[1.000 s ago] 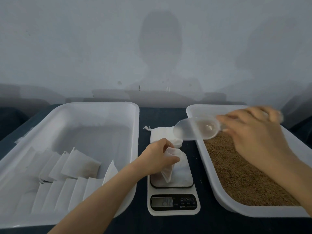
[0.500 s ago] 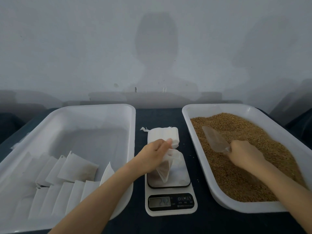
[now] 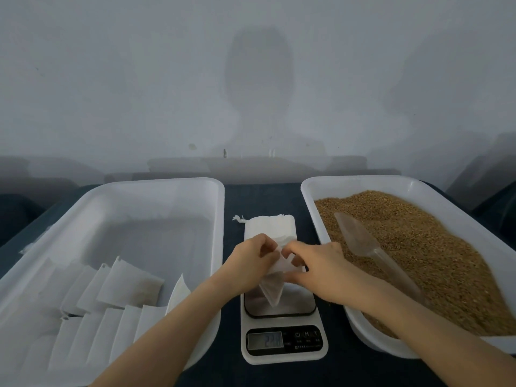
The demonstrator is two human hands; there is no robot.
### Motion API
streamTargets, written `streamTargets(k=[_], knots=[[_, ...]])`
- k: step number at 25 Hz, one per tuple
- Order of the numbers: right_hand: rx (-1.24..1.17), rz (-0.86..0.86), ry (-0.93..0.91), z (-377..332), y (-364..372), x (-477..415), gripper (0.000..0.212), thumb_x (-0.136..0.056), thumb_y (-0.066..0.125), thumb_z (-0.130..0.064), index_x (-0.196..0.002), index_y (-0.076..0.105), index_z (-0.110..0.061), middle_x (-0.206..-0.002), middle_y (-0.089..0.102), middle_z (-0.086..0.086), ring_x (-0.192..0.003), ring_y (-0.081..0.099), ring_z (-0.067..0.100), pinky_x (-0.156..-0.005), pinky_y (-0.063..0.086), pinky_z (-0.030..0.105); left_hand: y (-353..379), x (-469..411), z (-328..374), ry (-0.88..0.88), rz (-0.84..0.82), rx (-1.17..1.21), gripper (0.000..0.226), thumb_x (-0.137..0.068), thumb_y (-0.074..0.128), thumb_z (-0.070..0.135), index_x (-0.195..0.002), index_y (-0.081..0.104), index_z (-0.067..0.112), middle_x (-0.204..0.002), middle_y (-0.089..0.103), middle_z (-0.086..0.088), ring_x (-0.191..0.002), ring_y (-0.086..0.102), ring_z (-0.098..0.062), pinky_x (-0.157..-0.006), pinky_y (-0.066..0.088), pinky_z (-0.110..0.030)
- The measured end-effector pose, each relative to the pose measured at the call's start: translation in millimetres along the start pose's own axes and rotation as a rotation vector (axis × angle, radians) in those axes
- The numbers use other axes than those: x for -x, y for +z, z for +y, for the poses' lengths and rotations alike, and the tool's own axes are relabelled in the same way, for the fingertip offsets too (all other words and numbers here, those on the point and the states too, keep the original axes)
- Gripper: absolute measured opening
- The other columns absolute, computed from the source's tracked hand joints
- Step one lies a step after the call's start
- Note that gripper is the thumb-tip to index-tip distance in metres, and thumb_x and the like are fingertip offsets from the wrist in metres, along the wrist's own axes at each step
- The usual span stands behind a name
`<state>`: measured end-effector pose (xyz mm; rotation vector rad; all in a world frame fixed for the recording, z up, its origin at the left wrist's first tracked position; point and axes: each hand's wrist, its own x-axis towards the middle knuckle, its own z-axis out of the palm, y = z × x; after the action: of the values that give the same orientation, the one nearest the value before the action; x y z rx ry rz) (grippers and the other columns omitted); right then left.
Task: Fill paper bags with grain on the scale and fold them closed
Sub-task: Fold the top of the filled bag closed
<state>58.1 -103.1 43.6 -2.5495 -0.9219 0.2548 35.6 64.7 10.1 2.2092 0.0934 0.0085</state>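
Near the desk's front edge, the paper bag (image 3: 273, 286) rests on the scale (image 3: 283, 310). The left hand (image 3: 248, 263) and right hand (image 3: 324, 270) each pinch its mouth in a tight grip, probably to start the fold with the weight showing. Farther back, the scoop (image 3: 358, 241) lies parked on the grain (image 3: 432, 247), leaving the right hand free; spare bags (image 3: 269, 226) wait behind the scale.

Scale (image 3: 283, 342) between two trays, scoop (image 3: 360, 241) in grain (image 3: 435, 263).

A dark tabletop (image 3: 262, 196) meets a pale grey wall (image 3: 139, 79). A small dark mark (image 3: 224, 153), possibly a fitting, sits low on the wall.
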Motion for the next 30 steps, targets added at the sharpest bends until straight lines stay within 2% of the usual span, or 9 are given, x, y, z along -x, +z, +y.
streamTargets(k=[4, 7, 9, 13, 16, 18, 22, 26, 30], knots=[[0.001, 0.225, 0.027, 11.6, 1.6, -14.1, 0.030, -0.084, 0.063, -0.045, -0.109, 0.057, -0.029, -0.104, 0.048, -0.011, -0.096, 0.045, 0.007, -0.094, 0.038, 0.032, -3.6, 1.5, 6.1, -0.004, 0.133, 0.095, 0.007, -0.101, 0.042, 0.027, -0.097, 0.048, 0.026, -0.090, 0.054, 0.013, -0.079, 0.052, -0.004, -0.058, 0.036, -0.012], [-0.171, 0.224, 0.004, 19.7, -5.3, -20.9, 0.022, -0.084, 0.065, -0.041, -0.087, 0.067, -0.020, -0.077, 0.059, -0.007, -0.069, 0.052, 0.000, -0.063, 0.041, 0.017, -6.4, 3.4, 8.6, 0.041, 0.194, 0.138, 0.009, -0.102, 0.039, 0.025, -0.096, 0.045, 0.022, -0.086, 0.053, 0.010, -0.075, 0.050, -0.007, -0.058, 0.037, -0.012], [-0.254, 0.316, -0.013, 19.7, -6.2, -22.8, 0.014, -0.082, 0.069, -0.035, -0.087, 0.065, -0.023, -0.068, 0.058, -0.012, -0.065, 0.053, -0.006, -0.055, 0.038, 0.012, -6.6, 4.4, 9.1, 0.065, 0.216, 0.129, 0.010, -0.103, 0.037, 0.024, -0.096, 0.044, 0.022, -0.084, 0.052, 0.009, -0.074, 0.050, -0.009, -0.060, 0.037, -0.015], [-0.333, 0.358, -0.066, 18.2, -6.1, -22.6, 0.024, -0.081, 0.072, -0.028, -0.095, 0.054, -0.037, -0.067, 0.061, -0.020, -0.068, 0.058, -0.005, -0.063, 0.041, 0.006, -10.9, 6.2, 6.5, 0.061, 0.247, 0.110, 0.009, -0.102, 0.038, 0.021, -0.095, 0.044, 0.023, -0.085, 0.053, 0.007, -0.076, 0.053, -0.011, -0.066, 0.047, -0.018], [-0.291, 0.336, -0.093, 25.6, -3.1, -21.3, 0.009, -0.084, 0.068, -0.025, -0.091, 0.065, -0.030, -0.078, 0.066, -0.017, -0.081, 0.059, -0.007, -0.070, 0.043, 0.004, -13.2, 7.9, 1.3, 0.007, 0.192, 0.110, 0.009, -0.102, 0.039, 0.019, -0.097, 0.045, 0.023, -0.096, 0.058, -0.001, -0.088, 0.058, -0.019, -0.082, 0.054, -0.037], [-0.289, 0.325, -0.108, 27.5, 1.1, -19.5, 0.005, -0.084, 0.069, -0.023, -0.088, 0.068, -0.025, -0.079, 0.066, -0.019, -0.083, 0.060, -0.008, -0.071, 0.042, 0.003, -14.2, 10.6, -0.8, -0.002, 0.156, 0.055, 0.009, -0.101, 0.039, 0.019, -0.099, 0.046, 0.025, -0.095, 0.061, -0.001, -0.086, 0.060, -0.019, -0.079, 0.055, -0.031], [-0.311, 0.310, -0.122, 29.8, 6.3, -18.4, 0.005, -0.085, 0.068, -0.021, -0.086, 0.067, -0.026, -0.079, 0.066, -0.018, -0.082, 0.060, -0.006, -0.071, 0.043, 0.005, -16.2, 13.1, 0.6, 0.050, 0.069, -0.084, 0.012, -0.093, 0.056, 0.025, -0.099, 0.051, 0.034, -0.083, 0.061, 0.011, -0.071, 0.059, -0.006, -0.054, 0.042, -0.007], [-0.316, 0.307, -0.137, 32.9, 7.3, -15.5, 0.006, -0.085, 0.066, -0.028, -0.091, 0.068, -0.026, -0.085, 0.068, -0.016, -0.083, 0.061, -0.004, -0.074, 0.046, 0.010, -16.3, 10.2, 2.7, 0.080, 0.043, -0.115, 0.008, -0.088, 0.064, 0.035, -0.094, 0.059, 0.033, -0.082, 0.061, 0.016, -0.077, 0.058, 0.000, -0.059, 0.039, -0.004], [-0.325, 0.346, -0.154, 30.7, 6.3, -13.6, 0.007, -0.086, 0.066, -0.025, -0.092, 0.070, -0.025, -0.084, 0.066, -0.021, -0.085, 0.060, -0.007, -0.075, 0.043, 0.004, -15.0, 9.1, 2.9, 0.066, 0.018, -0.112, 0.011, -0.086, 0.067, 0.035, -0.083, 0.056, 0.037, -0.077, 0.061, 0.015, -0.072, 0.057, -0.001, -0.055, 0.039, -0.004]])
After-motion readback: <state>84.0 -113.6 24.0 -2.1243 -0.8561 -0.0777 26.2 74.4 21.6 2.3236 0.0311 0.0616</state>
